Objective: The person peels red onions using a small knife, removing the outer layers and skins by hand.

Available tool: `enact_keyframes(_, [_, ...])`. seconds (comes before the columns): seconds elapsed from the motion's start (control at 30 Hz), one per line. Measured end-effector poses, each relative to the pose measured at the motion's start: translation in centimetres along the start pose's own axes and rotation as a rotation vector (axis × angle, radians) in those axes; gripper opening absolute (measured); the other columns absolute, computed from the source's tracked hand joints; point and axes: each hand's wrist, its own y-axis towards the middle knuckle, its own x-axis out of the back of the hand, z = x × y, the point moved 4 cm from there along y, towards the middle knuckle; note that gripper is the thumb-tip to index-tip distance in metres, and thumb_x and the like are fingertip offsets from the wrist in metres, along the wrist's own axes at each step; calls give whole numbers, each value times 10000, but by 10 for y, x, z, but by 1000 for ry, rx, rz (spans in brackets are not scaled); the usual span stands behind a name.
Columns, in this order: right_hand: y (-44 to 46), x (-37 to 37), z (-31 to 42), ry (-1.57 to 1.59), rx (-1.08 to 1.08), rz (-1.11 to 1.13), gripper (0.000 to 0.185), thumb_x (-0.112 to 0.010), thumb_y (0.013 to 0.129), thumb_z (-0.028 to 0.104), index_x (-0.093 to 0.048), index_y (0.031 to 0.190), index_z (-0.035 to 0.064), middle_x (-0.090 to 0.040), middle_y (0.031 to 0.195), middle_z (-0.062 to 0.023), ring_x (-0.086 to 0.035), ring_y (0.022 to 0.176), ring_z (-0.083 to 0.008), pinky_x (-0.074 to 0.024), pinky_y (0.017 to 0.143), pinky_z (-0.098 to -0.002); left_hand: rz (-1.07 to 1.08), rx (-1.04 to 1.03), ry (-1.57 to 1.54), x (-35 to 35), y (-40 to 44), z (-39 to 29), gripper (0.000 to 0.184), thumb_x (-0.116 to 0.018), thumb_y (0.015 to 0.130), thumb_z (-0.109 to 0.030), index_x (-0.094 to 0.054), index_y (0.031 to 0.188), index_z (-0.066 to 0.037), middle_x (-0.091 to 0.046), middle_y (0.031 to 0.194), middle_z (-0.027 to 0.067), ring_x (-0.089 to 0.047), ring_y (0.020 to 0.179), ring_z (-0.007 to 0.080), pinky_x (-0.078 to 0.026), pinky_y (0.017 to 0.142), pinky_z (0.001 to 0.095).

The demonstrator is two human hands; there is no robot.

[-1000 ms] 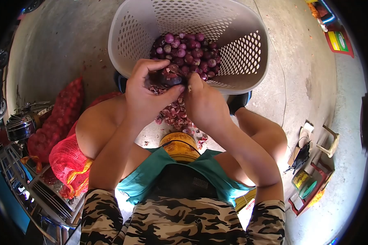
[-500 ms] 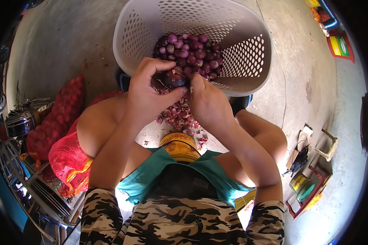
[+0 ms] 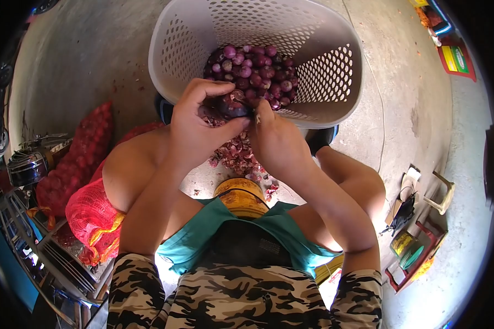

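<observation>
Concrete floor [image 3: 121, 55] spreads beneath both hands on my monitor; beyond them I see a perforated basket [image 3: 175, 55] holding purple onions [image 3: 252, 68]; left of them, a red mesh sack [image 3: 77, 156]; the left hand [image 3: 195, 118] grasps a dark onion [image 3: 231, 107]; the right hand [image 3: 277, 129] curls against its right side, contents hidden from me; below, loose skins [image 3: 233, 156].

Holds dark onion [image 3: 234, 106] in left hand [image 3: 196, 122], with right hand [image 3: 277, 131] curled at its side, by grey basket [image 3: 175, 57] of purple onions [image 3: 248, 69], above peel scraps [image 3: 237, 154].
</observation>
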Motion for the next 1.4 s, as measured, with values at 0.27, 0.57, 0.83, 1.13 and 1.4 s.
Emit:
enact_keyframes(0.27, [-2, 11, 4, 130, 57, -101, 430, -554, 793, 65, -380, 1155, -88, -586, 805, -273, -597, 686, -430, -477, 578, -477, -14, -63, 72, 3, 2, -4, 486, -795, 617, 44, -585, 1052, -9, -552, 1036, 94, -575, 972, 177, -477, 842, 280])
enact_keyframes(0.57, [1, 8, 8, 137, 79, -66, 503, -516, 792, -8, -319, 1247, -92, -596, 864, -288, -610, 719, -425, -465, 602, -468, 84, -120, 182, 2, 0, -4, 503, -706, 653, 151, -548, 1106, 1, -504, 1091, 73, -594, 966, 152, -512, 829, 271])
enact_keyframes(0.83, [-1, 2, 7, 108, 126, -143, 333, -401, 885, 71, -402, 1181, -82, -578, 964, -287, -602, 834, -432, -501, 710, -467, 10, -78, 94, -2, -2, -1, 469, -758, 599, 70, -595, 1031, -13, -563, 1010, 106, -596, 937, 189, -492, 792, 286])
enact_keyframes(1.13, [-2, 5, 7, 154, 131, -169, 351, -503, 818, 16, -427, 1152, -59, -569, 984, -271, -598, 849, -425, -500, 697, -455, 73, 15, -129, -4, -2, 2, 491, -736, 667, 83, -539, 1106, -10, -543, 1051, 60, -585, 909, 116, -509, 773, 250])
enact_keyframes(1.4, [0, 10, 5, 194, 121, -207, 392, -565, 777, 3, -418, 1139, -23, -600, 866, -240, -616, 746, -408, -495, 626, -444, 74, 60, -320, -2, -1, -2, 485, -752, 706, 51, -528, 1133, 4, -600, 1008, 84, -602, 892, 114, -513, 772, 240])
